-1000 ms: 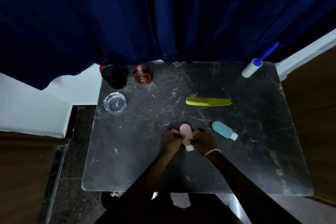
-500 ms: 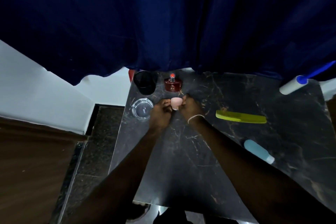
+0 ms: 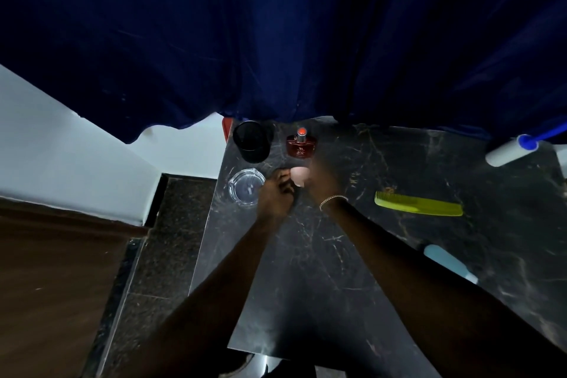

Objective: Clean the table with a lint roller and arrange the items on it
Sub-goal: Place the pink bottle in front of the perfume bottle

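1. Both hands are stretched out over the far left part of the desk, left hand [image 3: 276,190] and right hand [image 3: 322,181] pinching a small pink bottle [image 3: 298,175] between them. It's blurry, so I can't tell if the bottle touches the surface.
2. Dark blue curtain [image 3: 291,34] hangs over the whole far edge, so basically zero room behind the back row.
3. Black marble desk [image 3: 322,270]: the near middle is wide open on both sides of the arms, and the left edge drops straight to the floor.
4. Yellow-green comb [image 3: 418,204] lies flat to the right of the hands, well apart from them.
5. Lint roller [image 3: 511,150] sits at the far right corner, blue handle pointing off toward the curtain.
6. Light blue bottle [image 3: 449,262] lies on its side near the right forearm.
7. Black cup [image 3: 251,145] stands at the far left corner, tight to the edge.
8. Clear glass ashtray [image 3: 246,186] is just beside the left hand, close to the left edge.
9. Red perfume bottle [image 3: 301,144] stands upright just beyond the pink one.
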{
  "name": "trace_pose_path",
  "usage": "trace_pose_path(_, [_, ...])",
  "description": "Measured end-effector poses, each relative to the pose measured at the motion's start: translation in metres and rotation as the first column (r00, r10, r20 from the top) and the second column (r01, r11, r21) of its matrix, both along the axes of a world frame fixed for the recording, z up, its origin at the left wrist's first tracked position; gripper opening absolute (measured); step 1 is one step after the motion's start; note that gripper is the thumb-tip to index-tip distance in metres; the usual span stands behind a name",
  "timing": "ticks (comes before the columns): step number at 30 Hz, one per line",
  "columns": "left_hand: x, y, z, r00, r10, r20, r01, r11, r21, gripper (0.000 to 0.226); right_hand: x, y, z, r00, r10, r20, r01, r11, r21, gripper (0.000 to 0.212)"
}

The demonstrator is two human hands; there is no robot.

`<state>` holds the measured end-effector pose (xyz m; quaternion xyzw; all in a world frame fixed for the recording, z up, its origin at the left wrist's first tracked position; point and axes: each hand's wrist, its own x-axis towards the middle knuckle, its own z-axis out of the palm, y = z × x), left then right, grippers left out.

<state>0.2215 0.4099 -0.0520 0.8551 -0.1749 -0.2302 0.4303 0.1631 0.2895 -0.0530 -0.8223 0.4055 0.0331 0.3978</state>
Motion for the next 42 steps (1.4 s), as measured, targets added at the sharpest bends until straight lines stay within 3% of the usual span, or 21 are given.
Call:
trace_pose_path(6, [-0.001,0.001,0.0,0.998,0.018,-0.068,-0.02,1.0,-0.019,0.034,-0.007,-0.003,0.0,0.999,0.016,0.048,-0.019,0.999,0.048,0.037])
trace_pose_path(11, [-0.014,0.013,0.005,0.998,0.03,-0.064,-0.03,1.0,0.003,0.033,-0.034,-0.002,0.009,0.992,0.011,0.128,-0.023,0.996,0.088,0.063])
trace_pose_path(13, [-0.032,0.022,0.007,0.991,-0.104,0.079,0.096,0.99,0.107,0.036,-0.06,-0.002,0.012,0.99,0.093,0.105,-0.092,0.996,-0.02,0.065])
trace_pose_path(16, [-0.074,0.033,0.005,0.847,-0.455,0.275,0.385,0.882,0.274,0.055,-0.113,0.0,0.013,0.976,0.178,0.124,-0.155,0.973,-0.172,0.061])
trace_pose_path(18, [-0.106,0.033,-0.001,0.728,-0.591,0.348,0.474,0.8,0.367,0.058,-0.154,0.001,0.011,0.98,0.16,0.119,-0.128,0.962,-0.241,0.057])
trace_pose_path(20, [-0.134,0.028,-0.008,0.687,-0.64,0.344,0.513,0.762,0.395,0.057,-0.193,-0.001,0.006,0.984,0.154,0.088,-0.118,0.937,-0.329,0.054])
trace_pose_path(23, [-0.175,0.007,-0.013,0.72,-0.642,0.265,0.544,0.759,0.359,0.058,-0.25,-0.012,-0.001,0.993,0.085,0.08,-0.048,0.922,-0.385,0.054])
trace_pose_path(29, [-0.235,-0.054,-0.018,0.774,-0.631,0.049,0.601,0.758,0.253,0.055,-0.323,-0.06,-0.007,0.987,-0.152,-0.045,0.134,0.953,-0.272,0.055])
trace_pose_path(31, [-0.254,-0.076,-0.018,0.827,-0.555,-0.088,0.561,0.803,0.201,0.051,-0.337,-0.078,-0.008,0.979,-0.181,-0.097,0.157,0.964,-0.216,0.054])
trace_pose_path(34, [-0.279,-0.103,-0.017,0.9,-0.293,-0.323,0.354,0.923,0.149,0.031,-0.351,-0.1,-0.011,0.978,-0.143,-0.155,0.125,0.985,-0.121,0.055])
trace_pose_path(36, [-0.288,-0.116,-0.017,0.837,-0.062,-0.544,0.134,0.987,0.094,0.014,-0.355,-0.11,-0.013,0.983,-0.099,-0.154,0.095,0.995,-0.034,0.055])
trace_pose_path(38, [-0.297,-0.125,-0.017,0.67,0.089,-0.737,-0.044,0.996,0.08,0.013,-0.357,-0.117,-0.016,0.986,-0.076,-0.149,0.085,0.995,0.054,0.053])
trace_pose_path(40, [-0.306,-0.131,-0.019,0.596,0.143,-0.79,-0.118,0.989,0.091,0.013,-0.359,-0.119,-0.019,0.987,-0.088,-0.138,0.106,0.986,0.127,0.05])
trace_pose_path(42, [-0.312,-0.135,-0.021,0.592,0.154,-0.791,-0.14,0.986,0.087,0.008,-0.359,-0.118,-0.022,0.988,-0.111,-0.109,0.129,0.976,0.176,0.047])
